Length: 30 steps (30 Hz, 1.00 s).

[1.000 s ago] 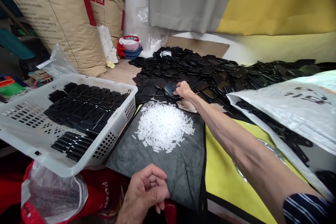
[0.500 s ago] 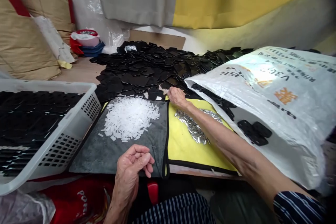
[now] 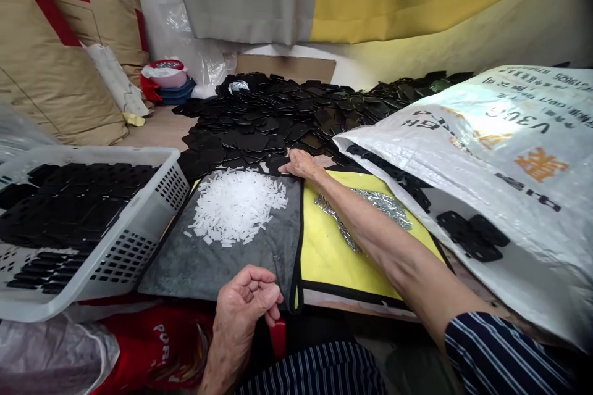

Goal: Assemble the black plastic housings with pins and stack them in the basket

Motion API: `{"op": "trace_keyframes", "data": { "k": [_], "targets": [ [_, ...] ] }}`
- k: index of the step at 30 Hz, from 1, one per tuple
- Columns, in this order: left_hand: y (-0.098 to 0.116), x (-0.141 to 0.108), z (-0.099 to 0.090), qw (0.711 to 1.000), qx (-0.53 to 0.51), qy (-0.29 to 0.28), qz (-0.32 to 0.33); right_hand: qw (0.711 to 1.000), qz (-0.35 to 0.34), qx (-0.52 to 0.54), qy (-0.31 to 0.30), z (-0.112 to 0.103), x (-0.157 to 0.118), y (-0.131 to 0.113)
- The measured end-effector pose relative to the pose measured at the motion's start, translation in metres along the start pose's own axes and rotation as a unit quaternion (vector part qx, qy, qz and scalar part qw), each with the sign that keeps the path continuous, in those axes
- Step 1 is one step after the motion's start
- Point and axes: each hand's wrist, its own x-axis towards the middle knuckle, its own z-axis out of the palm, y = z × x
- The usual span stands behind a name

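My left hand (image 3: 250, 303) is raised above the front edge of the grey cloth (image 3: 171, 271), its fingers curled and the thumb pressed to them. Whatever it may hold is hidden. My right hand (image 3: 300, 163) reaches to the near edge of a heap of flat black plates (image 3: 252, 142); its fingers are bent together at the plates, and their grip is too small to make out. Just left of it, a pile of short white plastic pieces (image 3: 238, 203) lies on the grey cloth. Under my right forearm, small silvery metal pins (image 3: 386, 207) lie on a yellow cloth (image 3: 324, 259).
A white perforated basket (image 3: 125, 259) with rows of black parts stands at the left. To the right, a white woven sack (image 3: 500, 136) lies with its mouth toward me, black parts (image 3: 472, 234) inside. Brown paper sacks (image 3: 50, 86) stand at the back left.
My right hand has moved left along the heap's near edge, from the yellow cloth's corner toward the grey cloth. My left hand keeps its curled shape. The whole view has shifted slightly.
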Motion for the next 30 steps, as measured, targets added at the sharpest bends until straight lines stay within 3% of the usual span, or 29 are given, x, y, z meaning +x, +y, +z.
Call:
{"op": "trace_keyframes", "data": {
  "k": [5,9,11,13,14,15,17,19,22,24,26,28,29,30],
  "targets": [
    [-0.004,-0.002,-0.009,1.000,-0.016,0.014,-0.008,0.996,0.040,0.048,0.059,-0.013,-0.002,0.000],
    [0.004,0.002,0.001,0.995,-0.092,0.019,0.020,0.987,-0.006,0.073,0.144,-0.030,-0.056,-0.016],
    [0.010,0.006,0.011,0.982,-0.187,-0.013,0.038,0.978,-0.086,0.070,0.174,-0.032,-0.106,-0.027],
    [0.014,0.010,0.018,0.956,-0.287,-0.059,0.033,0.920,-0.325,0.033,0.215,-0.028,-0.162,-0.032],
    [0.013,0.011,0.019,0.943,-0.320,-0.083,0.020,0.881,-0.428,0.015,0.199,-0.024,-0.189,-0.032],
    [0.011,0.011,0.019,0.935,-0.338,-0.107,-0.002,0.853,-0.482,0.004,0.201,-0.021,-0.213,-0.030],
    [0.003,0.009,0.015,0.925,-0.341,-0.161,-0.050,0.838,-0.506,0.021,0.203,-0.015,-0.251,-0.023],
    [-0.008,0.004,0.011,0.909,-0.335,-0.223,-0.106,0.850,-0.487,0.089,0.179,-0.013,-0.273,-0.015],
    [-0.022,-0.006,0.014,0.873,-0.332,-0.301,-0.193,0.849,-0.474,0.226,0.056,-0.022,-0.285,-0.005],
    [-0.025,-0.012,0.023,0.861,-0.317,-0.326,-0.226,0.842,-0.457,0.282,-0.046,-0.038,-0.287,0.005],
    [-0.023,-0.015,0.035,0.862,-0.309,-0.332,-0.227,0.866,-0.398,0.289,-0.084,-0.060,-0.286,0.026],
    [-0.017,-0.015,0.044,0.871,-0.318,-0.315,-0.204,0.934,-0.266,0.237,-0.012,-0.085,-0.280,0.062],
    [-0.013,-0.015,0.046,0.879,-0.325,-0.294,-0.186,0.974,-0.138,0.164,0.072,-0.097,-0.275,0.084],
    [-0.010,-0.014,0.047,0.890,-0.330,-0.267,-0.167,0.989,-0.017,0.075,0.124,-0.107,-0.269,0.107]
  ]
}}
